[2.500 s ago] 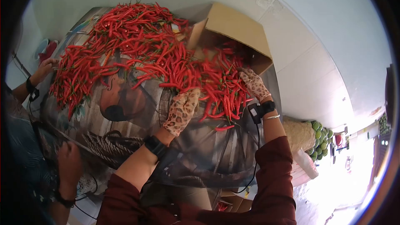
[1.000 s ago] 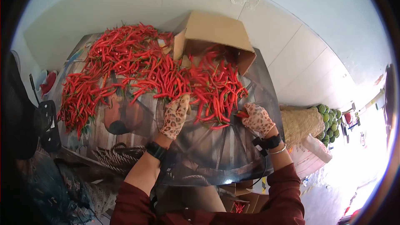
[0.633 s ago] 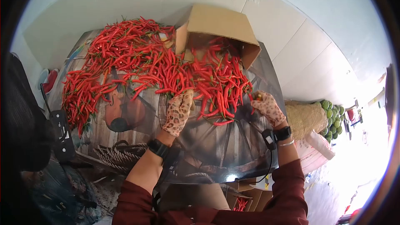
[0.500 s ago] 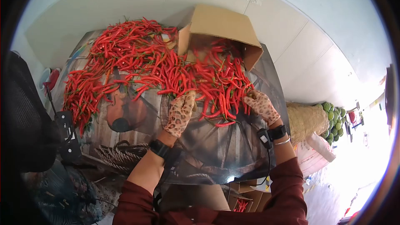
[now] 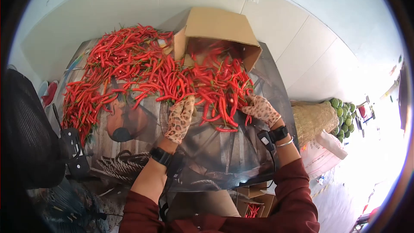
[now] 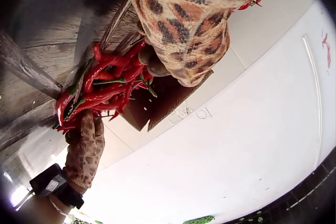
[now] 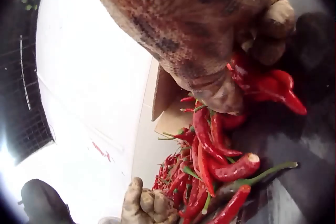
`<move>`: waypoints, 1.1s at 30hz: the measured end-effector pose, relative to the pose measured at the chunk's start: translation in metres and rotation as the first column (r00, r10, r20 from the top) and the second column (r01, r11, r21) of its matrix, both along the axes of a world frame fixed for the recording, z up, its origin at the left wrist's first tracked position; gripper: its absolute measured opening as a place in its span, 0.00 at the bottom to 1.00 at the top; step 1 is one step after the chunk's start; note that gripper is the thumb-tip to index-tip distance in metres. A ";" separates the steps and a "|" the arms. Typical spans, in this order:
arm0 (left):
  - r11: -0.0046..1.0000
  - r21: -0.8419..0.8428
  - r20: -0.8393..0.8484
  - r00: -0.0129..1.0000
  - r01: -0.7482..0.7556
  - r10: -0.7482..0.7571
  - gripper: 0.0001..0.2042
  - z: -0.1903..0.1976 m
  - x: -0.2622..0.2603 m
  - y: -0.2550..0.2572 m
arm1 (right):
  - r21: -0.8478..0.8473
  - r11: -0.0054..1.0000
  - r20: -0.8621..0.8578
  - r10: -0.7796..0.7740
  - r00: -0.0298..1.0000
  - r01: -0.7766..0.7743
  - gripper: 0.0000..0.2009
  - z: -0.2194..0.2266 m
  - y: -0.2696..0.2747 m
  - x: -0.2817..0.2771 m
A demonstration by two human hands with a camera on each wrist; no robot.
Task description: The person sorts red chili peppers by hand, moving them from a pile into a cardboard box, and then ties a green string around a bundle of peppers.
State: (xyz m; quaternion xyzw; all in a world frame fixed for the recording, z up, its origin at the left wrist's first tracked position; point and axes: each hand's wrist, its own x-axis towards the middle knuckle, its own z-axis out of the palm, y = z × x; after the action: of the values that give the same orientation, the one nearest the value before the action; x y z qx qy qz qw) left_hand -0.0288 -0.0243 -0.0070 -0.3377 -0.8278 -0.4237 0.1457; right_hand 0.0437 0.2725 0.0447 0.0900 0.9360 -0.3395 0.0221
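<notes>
Both hands wear leopard-print gloves. At the right edge of a pile of red chillies (image 5: 220, 84), my right hand (image 5: 263, 110) grips a few red chillies (image 7: 265, 82), which stick out beyond its fingers in the right wrist view. My left hand (image 5: 180, 118) lies at the pile's front edge, its fingers curled, as the right wrist view shows. Chillies (image 6: 113, 79) lie right by its fingertips in the left wrist view; I cannot tell whether it holds any. A single chilli (image 5: 226, 130) lies in front of the pile, between the hands.
A cardboard box (image 5: 222, 23) lies on its side behind the pile, chillies spilling from its mouth. A larger chilli heap (image 5: 125, 56) covers the table's left part. Below the table is another box (image 5: 269, 205) with chillies. A mesh chair back (image 5: 32, 129) stands at left, a sack (image 5: 317, 118) at right.
My right hand has drawn back from the pile, then returned to its right edge. The left hand stays by the front edge. Another person's hands, seen at left earlier, are out of view.
</notes>
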 end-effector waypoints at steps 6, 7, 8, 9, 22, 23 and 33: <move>0.994 -0.070 -0.182 0.981 -0.078 0.064 0.10 -0.018 0.001 -0.006 | -0.319 0.927 0.184 -0.143 0.973 0.196 0.19 0.027 -0.005 0.020; 0.999 0.041 -0.023 1.000 0.013 -0.012 0.10 -0.025 0.001 -0.007 | -0.268 0.961 0.053 -0.062 0.997 0.073 0.14 0.010 0.013 0.019; 0.982 0.168 0.118 0.987 0.090 -0.111 0.11 -0.026 -0.001 -0.004 | -0.263 0.961 0.056 -0.069 0.996 0.081 0.14 0.008 0.015 0.021; 0.996 0.089 -0.127 0.992 0.023 -0.011 0.05 0.003 0.006 -0.001 | -0.316 0.946 0.030 -0.068 0.997 0.074 0.15 0.009 0.016 0.024; 0.999 0.037 -0.207 0.978 -0.019 0.026 0.05 0.005 0.005 -0.001 | -0.165 0.984 -0.119 -0.086 0.989 0.065 0.19 0.006 0.049 0.033; 0.999 0.038 -0.181 0.984 0.003 0.004 0.06 0.006 0.006 -0.002 | -0.086 0.995 -0.107 -0.067 0.992 0.058 0.19 0.006 0.051 0.031; 0.989 0.114 -0.008 0.996 0.091 -0.090 0.07 0.003 0.005 -0.004 | 0.323 0.925 0.032 -0.222 0.975 0.200 0.21 0.027 0.026 0.029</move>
State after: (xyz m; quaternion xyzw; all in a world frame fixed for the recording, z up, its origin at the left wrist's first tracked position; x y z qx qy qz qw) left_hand -0.0237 -0.0280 -0.0038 -0.3665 -0.7858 -0.4761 0.1466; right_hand 0.0724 0.2981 0.0720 0.2040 0.9620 -0.1816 0.0023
